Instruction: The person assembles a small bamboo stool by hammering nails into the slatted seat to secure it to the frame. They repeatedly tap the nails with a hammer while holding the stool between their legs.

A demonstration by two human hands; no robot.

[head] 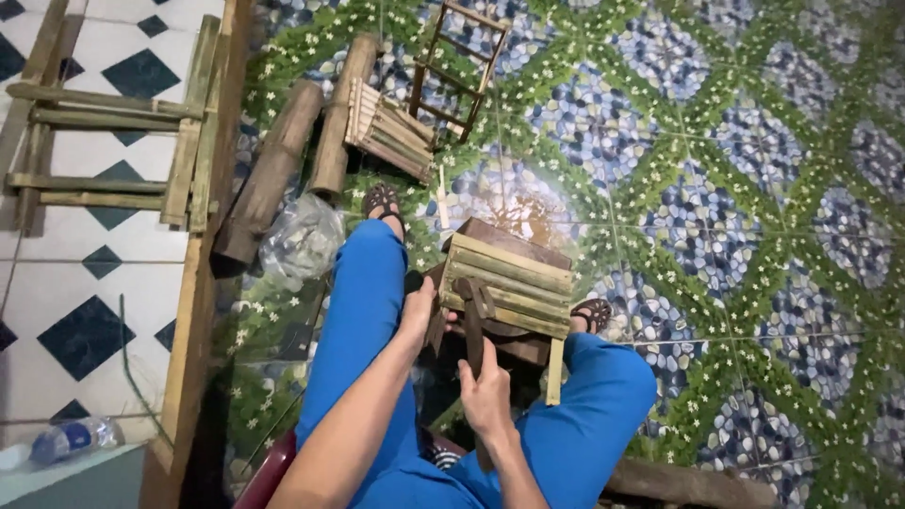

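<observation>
Head view: a small slatted bamboo stool [504,283] sits between blue-trousered knees above the patterned floor [754,188]. Left hand [418,309] presses its left edge; right hand [485,386] clasps a dark wooden stick [474,325]. Open floor lies rightward; bamboo logs [283,160] crowd the left

Single head cam, looks steeply down from above the seated person's lap, close over both hands, tiled floor [754,188] filling the far frame.

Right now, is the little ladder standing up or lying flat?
Lying flat. The small wooden ladder rests on the patterned floor, both rails and rungs seen from above, beside the bamboo logs.
</observation>
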